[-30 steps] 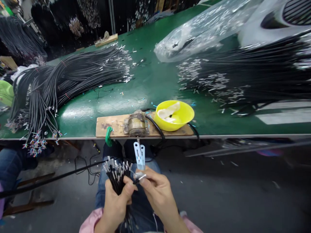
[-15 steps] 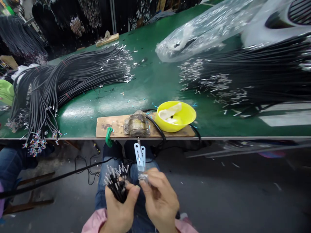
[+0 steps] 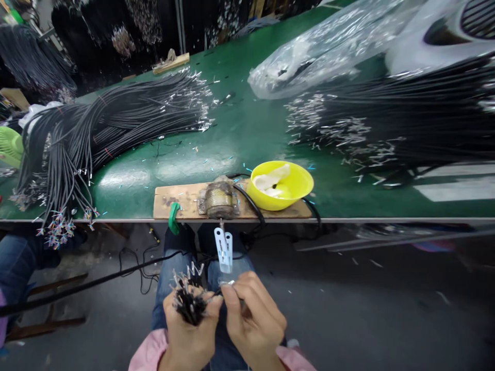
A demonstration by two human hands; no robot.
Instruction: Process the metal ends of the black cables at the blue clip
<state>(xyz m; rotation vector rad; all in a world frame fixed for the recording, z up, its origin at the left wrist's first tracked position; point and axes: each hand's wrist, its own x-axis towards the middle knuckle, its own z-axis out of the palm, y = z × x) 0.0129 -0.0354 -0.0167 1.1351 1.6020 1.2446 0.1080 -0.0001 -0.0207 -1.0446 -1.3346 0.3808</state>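
Observation:
My left hand (image 3: 191,330) is wrapped round a bundle of black cables (image 3: 189,304), whose stripped, silvery ends point up and away from me. Beside it, my right hand (image 3: 253,317) pinches the silvery end of one cable (image 3: 226,283) between thumb and fingers. Just beyond those fingertips hangs a light blue clothes peg (image 3: 224,250), fixed on the shaft of a small motor (image 3: 219,200). A short gap shows between the peg and the pinched end. The motor sits on a wooden board (image 3: 166,201) at the table edge.
A yellow bowl (image 3: 297,193) with white pieces stands on the board, near a green clamp (image 3: 174,217). Black cable bundles lie on the green table (image 3: 247,123) at left (image 3: 131,113) and right (image 3: 417,113). A clear plastic bag (image 3: 309,56) lies behind. Another person's leg (image 3: 19,263) shows at left.
The cable bundle in my left hand has tipped and sunk slightly lower. My right fingertips have drawn a little back from the peg, still pinching the cable end.

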